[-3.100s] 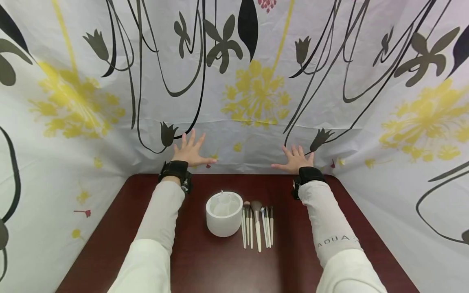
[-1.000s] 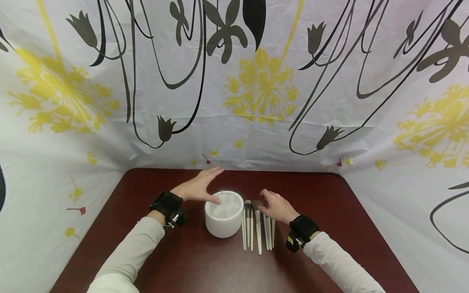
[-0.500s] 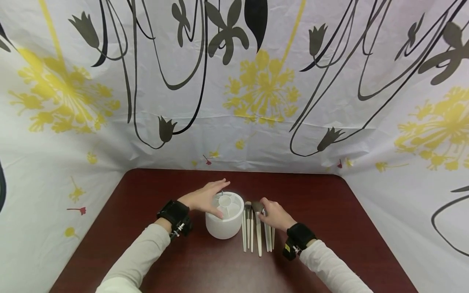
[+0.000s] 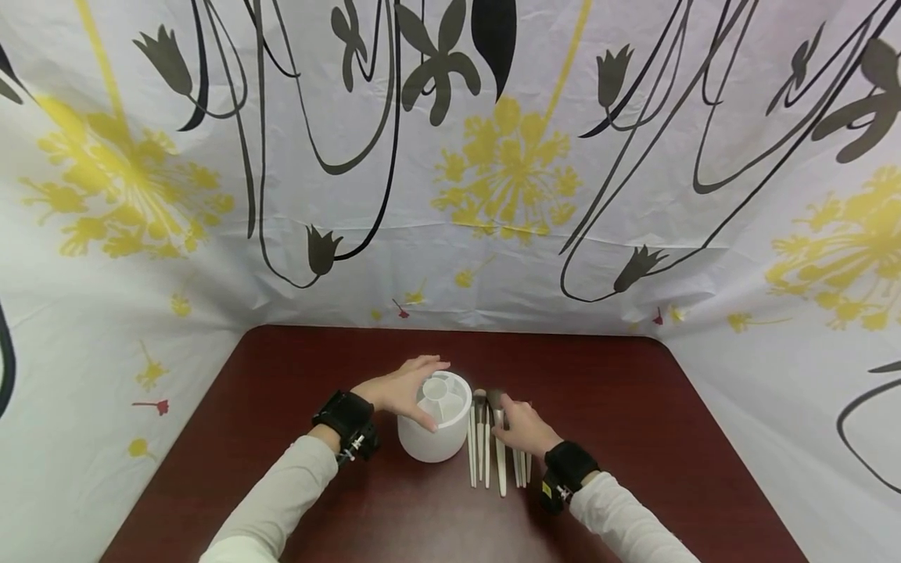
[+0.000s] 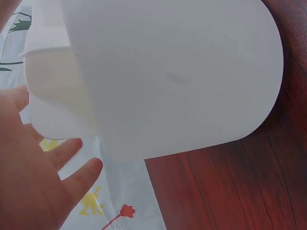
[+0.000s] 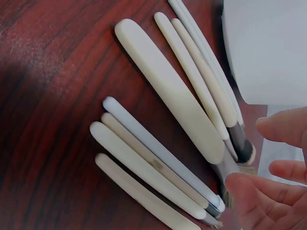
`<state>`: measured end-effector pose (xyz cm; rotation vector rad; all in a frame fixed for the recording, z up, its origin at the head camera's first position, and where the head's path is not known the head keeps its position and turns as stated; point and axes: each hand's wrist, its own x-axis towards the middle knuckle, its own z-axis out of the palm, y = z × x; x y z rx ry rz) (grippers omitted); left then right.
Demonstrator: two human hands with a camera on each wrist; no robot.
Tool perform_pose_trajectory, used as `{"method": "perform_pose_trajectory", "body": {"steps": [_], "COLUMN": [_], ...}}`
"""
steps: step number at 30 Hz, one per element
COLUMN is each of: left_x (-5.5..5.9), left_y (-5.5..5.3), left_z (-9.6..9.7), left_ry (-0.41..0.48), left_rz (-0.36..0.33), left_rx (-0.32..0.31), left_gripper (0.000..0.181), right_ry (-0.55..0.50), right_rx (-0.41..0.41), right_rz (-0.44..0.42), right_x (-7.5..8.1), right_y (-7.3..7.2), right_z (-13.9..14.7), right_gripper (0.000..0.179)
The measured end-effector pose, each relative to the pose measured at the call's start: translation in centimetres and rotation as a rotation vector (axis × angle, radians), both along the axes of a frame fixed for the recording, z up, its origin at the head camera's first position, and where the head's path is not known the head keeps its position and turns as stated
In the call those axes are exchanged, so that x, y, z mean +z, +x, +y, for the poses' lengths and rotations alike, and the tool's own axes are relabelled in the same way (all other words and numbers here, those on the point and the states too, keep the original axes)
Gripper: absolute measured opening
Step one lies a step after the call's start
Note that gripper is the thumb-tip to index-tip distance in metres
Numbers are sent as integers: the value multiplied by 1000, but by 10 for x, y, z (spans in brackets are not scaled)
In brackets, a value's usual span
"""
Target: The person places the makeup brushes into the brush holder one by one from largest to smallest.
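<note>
A white round brush holder [image 4: 431, 446] with inner compartments stands upright on the table. My left hand [image 4: 397, 391] spans its rim, thumb towards the front and fingers behind. In the left wrist view the fingers of the left hand [image 5: 36, 163] are extended and spread beside the holder [image 5: 182, 72]; firm contact cannot be made out. Right of the holder lies a row of makeup brushes. My right hand [image 4: 528, 430] hovers over the largest brush [image 4: 501, 469]. The right wrist view shows the thumb of the right hand [image 6: 276, 187] near that brush's [image 6: 168, 91] ferrule, with its fingers apart.
Several slimmer brushes [image 4: 472, 453] lie on both sides of the large one, handles towards me. The dark red table [image 4: 394, 516] has a rounded far edge. A patterned white curtain [image 4: 479, 297] hangs behind it and at both sides.
From near the curtain both hands have come back over the table. The left has lowered around the holder's rim; the right has moved down and left to the large brush. Holder and brushes stay put.
</note>
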<state>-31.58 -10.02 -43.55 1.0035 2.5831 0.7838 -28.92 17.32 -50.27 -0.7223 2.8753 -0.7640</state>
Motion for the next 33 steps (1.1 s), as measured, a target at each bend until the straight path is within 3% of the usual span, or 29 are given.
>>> {"method": "perform_pose_trajectory", "body": {"steps": [9, 24, 33], "left_x": [-4, -6, -8], "left_y": [-3, -4, -6], "left_z": [3, 5, 4], "left_ry": [-22, -6, 6], "left_rz": [-54, -93, -102], "left_rx": [22, 72, 68], "left_gripper": [103, 107, 106], "right_ry": [36, -45, -49], "right_rx": [-76, -107, -149], "right_rz": [-37, -75, -83], "right_x": [-13, -23, -23], "right_y": [-1, -2, -2], "right_z": [-2, -4, -12], "right_gripper": [37, 41, 46]}}
